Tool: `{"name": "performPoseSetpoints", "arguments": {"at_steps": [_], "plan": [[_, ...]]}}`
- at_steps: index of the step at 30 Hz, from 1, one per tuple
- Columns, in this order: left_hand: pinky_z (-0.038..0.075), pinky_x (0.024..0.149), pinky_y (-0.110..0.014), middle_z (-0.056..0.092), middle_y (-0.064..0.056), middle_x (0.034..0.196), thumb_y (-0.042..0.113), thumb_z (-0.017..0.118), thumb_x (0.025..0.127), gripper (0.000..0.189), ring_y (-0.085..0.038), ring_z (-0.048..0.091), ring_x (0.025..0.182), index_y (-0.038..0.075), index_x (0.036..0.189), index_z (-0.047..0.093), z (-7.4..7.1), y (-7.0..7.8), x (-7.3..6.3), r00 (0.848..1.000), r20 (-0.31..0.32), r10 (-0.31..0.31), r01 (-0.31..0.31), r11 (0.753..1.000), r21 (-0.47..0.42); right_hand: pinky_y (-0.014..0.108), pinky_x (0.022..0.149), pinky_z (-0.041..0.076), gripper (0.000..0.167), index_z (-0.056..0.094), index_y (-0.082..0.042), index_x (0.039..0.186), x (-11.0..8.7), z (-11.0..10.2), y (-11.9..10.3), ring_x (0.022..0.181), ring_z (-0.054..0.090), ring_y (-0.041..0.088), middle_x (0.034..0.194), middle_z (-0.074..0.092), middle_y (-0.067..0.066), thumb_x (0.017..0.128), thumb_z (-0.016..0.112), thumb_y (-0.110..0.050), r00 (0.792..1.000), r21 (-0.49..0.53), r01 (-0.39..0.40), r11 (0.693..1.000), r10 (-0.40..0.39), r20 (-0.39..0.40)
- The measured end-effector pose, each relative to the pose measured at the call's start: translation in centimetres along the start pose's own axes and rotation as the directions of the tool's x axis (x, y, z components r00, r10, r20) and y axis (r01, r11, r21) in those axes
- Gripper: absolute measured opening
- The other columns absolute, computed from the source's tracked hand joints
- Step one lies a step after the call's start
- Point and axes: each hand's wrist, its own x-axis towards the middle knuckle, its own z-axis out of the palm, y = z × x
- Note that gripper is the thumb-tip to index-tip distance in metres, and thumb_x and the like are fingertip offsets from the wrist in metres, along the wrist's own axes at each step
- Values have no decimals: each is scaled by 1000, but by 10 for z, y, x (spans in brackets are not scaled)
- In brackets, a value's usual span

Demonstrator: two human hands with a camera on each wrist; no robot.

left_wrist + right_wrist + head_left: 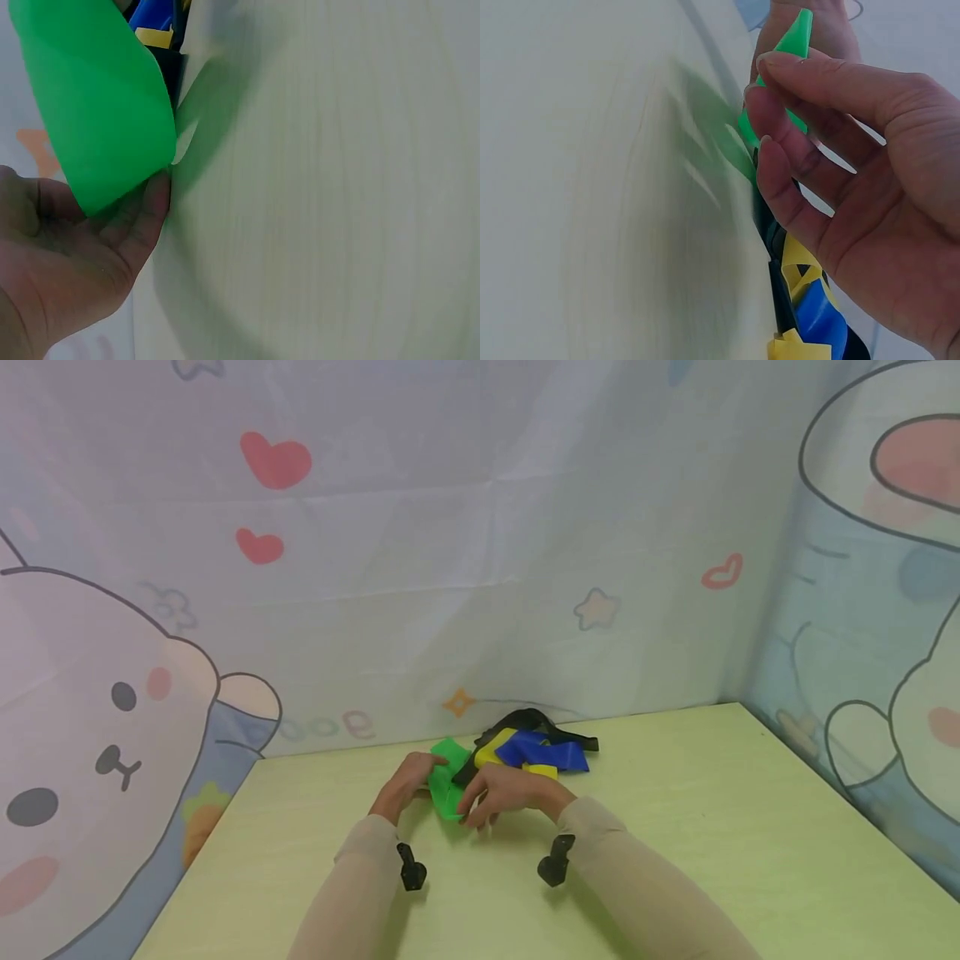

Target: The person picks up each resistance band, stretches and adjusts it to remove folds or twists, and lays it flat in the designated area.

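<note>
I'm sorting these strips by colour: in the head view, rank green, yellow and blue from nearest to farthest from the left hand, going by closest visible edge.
From the left hand:
1. Green strip, touching it.
2. Yellow strip, right of the green.
3. Blue strip, starting farther right.

A pale yellow-green, wood-grained table. Behind the table hangs a creased, pale grey fabric backdrop, printed above the table's back edge with two solid red hearts, a peach star and an orange four-pointed sparkle. Left of the table, a large printed white cartoon bear; right of it, another white cartoon figure on pale blue cloth.
</note>
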Motion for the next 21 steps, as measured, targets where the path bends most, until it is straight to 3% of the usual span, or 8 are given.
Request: {"name": "performPoseSetpoints", "arguments": {"at_steps": [3,7,10,13,16,19,21], "plan": [[57,70,-32,45,-25,146,-4,33,91,52,-22,60,87,-4,136,58,1,0,0,999,20,32,-33,998,47,39,69,61,19,79,-5,104,-1,-1,-1,77,73,24,89,76,0,86,78,-11,1000,-4,6,1000,-6,-15],[53,58,-28,52,-23,138,-10,33,85,57,-12,50,59,-2,135,60,2,1,-1,996,23,83,-85,990,114,43,71,60,17,79,-8,103,-1,-3,-4,75,71,20,87,76,2,86,78,-13,998,-5,10,1000,-11,-66],[51,56,-26,56,-21,133,-8,31,89,55,-9,46,55,-1,134,61,1,2,-3,996,25,90,-93,987,133,46,72,59,15,79,-9,102,-1,-5,-3,75,71,20,88,75,9,88,77,-16,992,-4,23,1000,-23,-120],[54,58,-28,56,-22,133,-3,29,93,52,-12,51,63,-1,134,62,-2,3,-5,996,21,81,-83,986,143,51,74,58,15,78,-9,103,0,-9,-1,79,71,26,93,74,16,91,75,-17,982,12,45,999,-41,-185],[59,66,-34,54,-23,132,-1,30,97,48,-20,60,79,0,135,61,-5,2,-4,997,35,68,-72,986,149,56,77,57,18,77,-8,106,0,-14,1,86,69,37,99,72,19,93,73,-19,955,41,56,998,-41,-295],[60,75,-40,54,-23,131,-1,35,98,46,-26,62,92,-1,137,59,-7,1,-3,997,58,55,-62,989,137,57,79,56,18,76,-7,108,0,-17,3,96,67,40,115,68,17,93,73,-18,904,56,66,996,-36,-425],[60,77,-42,55,-23,130,-1,37,97,45,-28,63,93,-1,137,58,-7,2,-3,997,63,52,-59,990,128,53,78,58,18,77,-8,107,0,-18,3,100,67,34,125,62,12,93,73,-17,868,47,67,997,-35,-496]]}}
